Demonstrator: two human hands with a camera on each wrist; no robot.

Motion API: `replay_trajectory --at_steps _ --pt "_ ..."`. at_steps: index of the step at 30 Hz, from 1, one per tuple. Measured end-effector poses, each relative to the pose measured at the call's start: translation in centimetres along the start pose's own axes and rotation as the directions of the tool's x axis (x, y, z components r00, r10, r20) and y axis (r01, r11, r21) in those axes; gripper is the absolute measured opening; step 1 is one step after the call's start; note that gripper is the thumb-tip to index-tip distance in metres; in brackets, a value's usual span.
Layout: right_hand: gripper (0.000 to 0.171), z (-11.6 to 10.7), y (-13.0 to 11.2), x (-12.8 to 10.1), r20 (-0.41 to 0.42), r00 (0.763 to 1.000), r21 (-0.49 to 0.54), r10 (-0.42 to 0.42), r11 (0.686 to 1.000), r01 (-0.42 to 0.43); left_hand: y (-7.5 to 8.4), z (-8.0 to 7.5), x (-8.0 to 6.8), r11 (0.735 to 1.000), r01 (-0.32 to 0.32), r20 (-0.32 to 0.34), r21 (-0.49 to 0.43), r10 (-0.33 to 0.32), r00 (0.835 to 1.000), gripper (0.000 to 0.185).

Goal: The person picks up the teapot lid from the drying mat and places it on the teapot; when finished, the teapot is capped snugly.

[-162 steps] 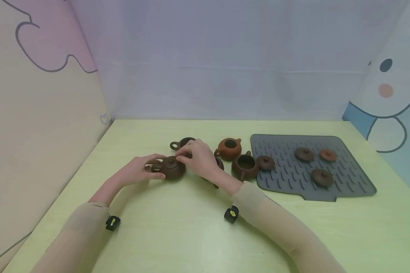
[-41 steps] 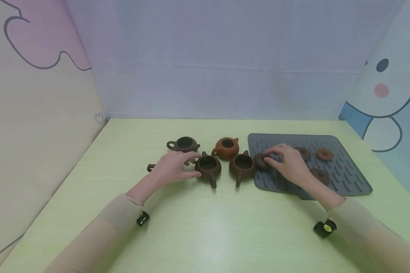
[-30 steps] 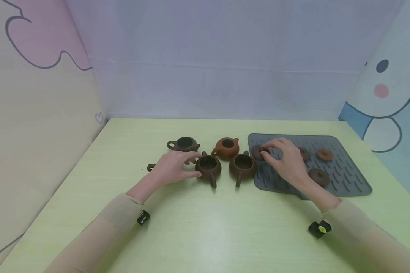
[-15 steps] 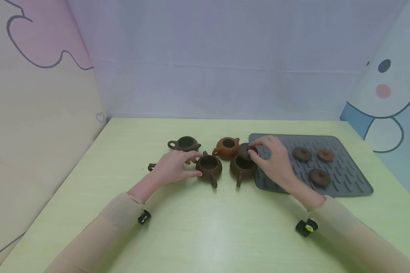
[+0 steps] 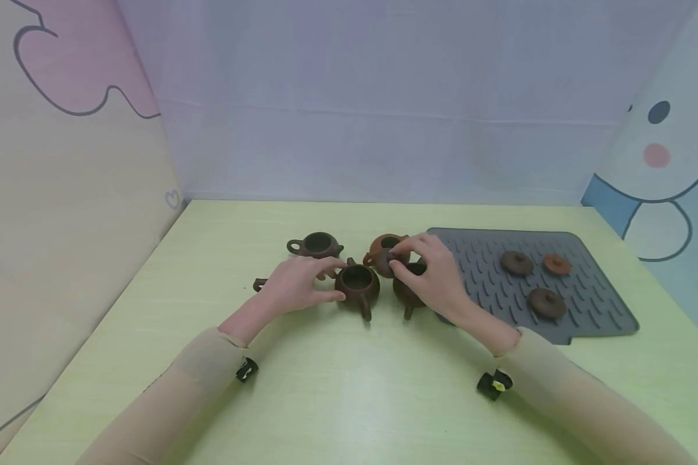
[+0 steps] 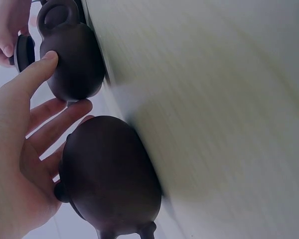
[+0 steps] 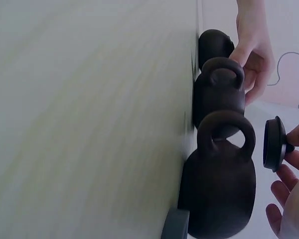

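While pinched: lid (image 5: 383,261) above teapots (image 5: 357,286)

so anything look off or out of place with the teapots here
Nothing is spilled, tipped or broken. Four teapots stand lidless, three lids lie on the grey mat, and the right hand holds a fourth lid above the pots.

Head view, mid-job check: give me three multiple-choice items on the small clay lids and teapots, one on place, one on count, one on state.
1. Where is the dark brown clay lid that the right hand pinches?
A. on the mat
B. in the air beside the teapots
C. on the far-left pot

2. How many lids lie on the grey ribbed mat?
A. three
B. one
C. five

3. The dark brown teapot at the left hand's fingertips is
A. lidded
B. open-topped
C. tipped over

B: right hand holds the lid off the table.
A: three lids on the mat.
B: left hand touches the teapot, mouth open.
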State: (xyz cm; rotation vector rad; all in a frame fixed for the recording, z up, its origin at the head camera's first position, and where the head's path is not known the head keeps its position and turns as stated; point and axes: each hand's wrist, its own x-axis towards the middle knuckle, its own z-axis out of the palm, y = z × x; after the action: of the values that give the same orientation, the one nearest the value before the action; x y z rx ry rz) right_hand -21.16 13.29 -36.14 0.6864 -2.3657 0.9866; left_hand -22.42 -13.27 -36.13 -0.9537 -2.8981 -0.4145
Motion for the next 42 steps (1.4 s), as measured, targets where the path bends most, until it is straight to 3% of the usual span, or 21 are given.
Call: replay_trajectory --at_steps 17,29,42 --pt "0.017 2.7 -1.6 1.0 0.097 0.994 -0.009 -0.051 0.999 0.052 0.1 0.0 0.2 1.000 -0.008 -0.005 0.006 0.008 1.000 0.054" --pt "0.016 3.3 -2.0 1.1 0.193 0.981 -0.077 0.036 0.997 -0.021 0.0 -0.1 0.2 1.000 -0.001 0.002 0.022 0.001 1.000 0.055" --pt "0.015 3.4 -2.2 1.1 0.218 0.973 -0.119 0.078 0.991 -0.053 -0.1 0.0 0.0 0.999 -0.009 -0.009 0.038 0.009 1.000 0.055"
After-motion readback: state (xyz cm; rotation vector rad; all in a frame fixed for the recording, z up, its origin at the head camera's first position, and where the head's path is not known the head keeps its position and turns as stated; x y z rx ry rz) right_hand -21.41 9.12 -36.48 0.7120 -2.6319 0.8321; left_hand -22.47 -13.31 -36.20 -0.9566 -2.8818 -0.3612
